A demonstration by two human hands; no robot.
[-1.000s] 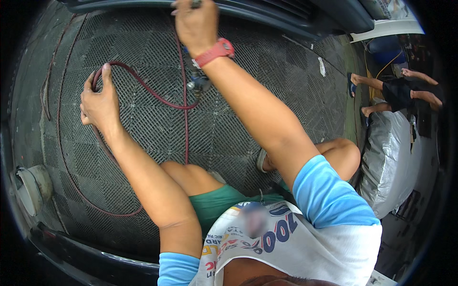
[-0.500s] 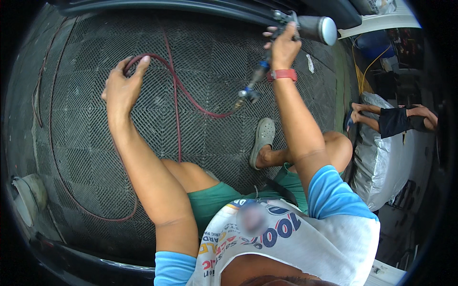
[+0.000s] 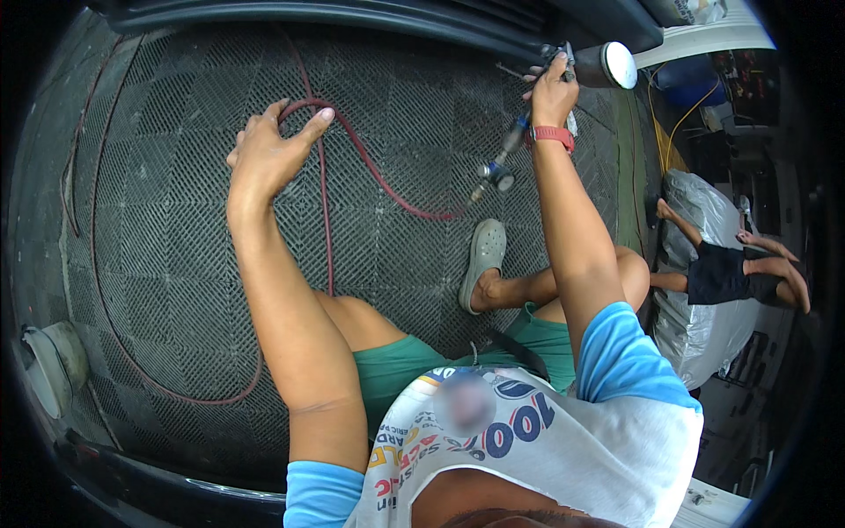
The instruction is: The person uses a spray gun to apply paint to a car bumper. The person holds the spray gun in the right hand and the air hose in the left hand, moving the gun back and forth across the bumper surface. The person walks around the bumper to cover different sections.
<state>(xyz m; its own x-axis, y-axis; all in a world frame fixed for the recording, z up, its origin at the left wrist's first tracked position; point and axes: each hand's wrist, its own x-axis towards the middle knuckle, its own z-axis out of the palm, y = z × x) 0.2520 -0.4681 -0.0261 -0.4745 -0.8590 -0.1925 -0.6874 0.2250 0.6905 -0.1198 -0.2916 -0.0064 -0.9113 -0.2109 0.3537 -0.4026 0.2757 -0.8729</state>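
Observation:
My right hand [image 3: 553, 97] is wrapped round the handle of a spray gun, far right, beside the long dark body panel [image 3: 422, 19]. The gun's grey cup [image 3: 591, 67] with its white end points right. Below the grip hang a blue-ringed fitting and a small gauge [image 3: 503, 181], joined to a red air hose [image 3: 377, 179]. My left hand [image 3: 268, 151] holds a bend of that hose between thumb and fingers, above the floor. From there the hose sags in a curve to the gun.
Dark ribbed tiles [image 3: 202, 220] cover the floor, with more hose looping across the left. A white bucket [image 3: 55, 368] stands at the left edge. At the right, another person [image 3: 726, 275] is beside a silver-covered object [image 3: 704, 339]. A dark glossy edge [image 3: 158, 480] runs along the lower left.
Both my hands have shifted right, the left one carrying its bend of hose, the right one the spray gun. The person at the right has changed stance.

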